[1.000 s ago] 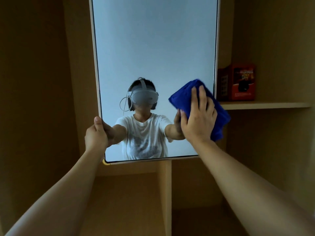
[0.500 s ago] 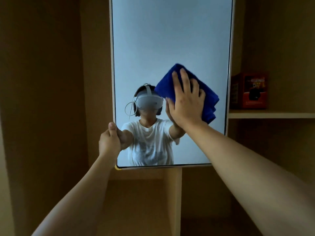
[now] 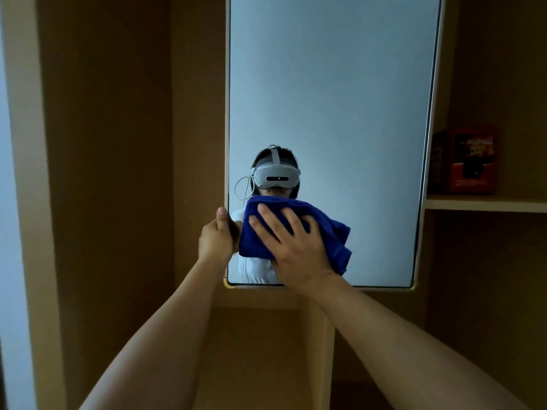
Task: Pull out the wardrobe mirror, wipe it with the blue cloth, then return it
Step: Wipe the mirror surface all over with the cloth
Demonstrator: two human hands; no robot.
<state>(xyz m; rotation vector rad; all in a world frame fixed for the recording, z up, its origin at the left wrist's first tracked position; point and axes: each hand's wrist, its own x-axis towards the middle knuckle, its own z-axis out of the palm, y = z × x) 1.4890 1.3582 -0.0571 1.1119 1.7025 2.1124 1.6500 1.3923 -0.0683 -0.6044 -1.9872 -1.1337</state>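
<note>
Since the earlier frame the blue cloth (image 3: pixel 296 232) has travelled from the mirror's right side down to its lower left, close to the left hand (image 3: pixel 215 238), which grips the mirror (image 3: pixel 331 99) edge. The right hand (image 3: pixel 296 247) presses it flat, fingers (image 3: pixel 268 216) spread. Wiping appears well underway; the mirror stands pulled out, not yet returned.

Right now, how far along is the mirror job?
Done: the mirror stands pulled out in front of the wardrobe. In hand: the left hand grips its left edge while the right hand presses the blue cloth flat on the lower left glass. Left: any glass not yet wiped, which I cannot judge, then pushing the mirror back in.
</note>
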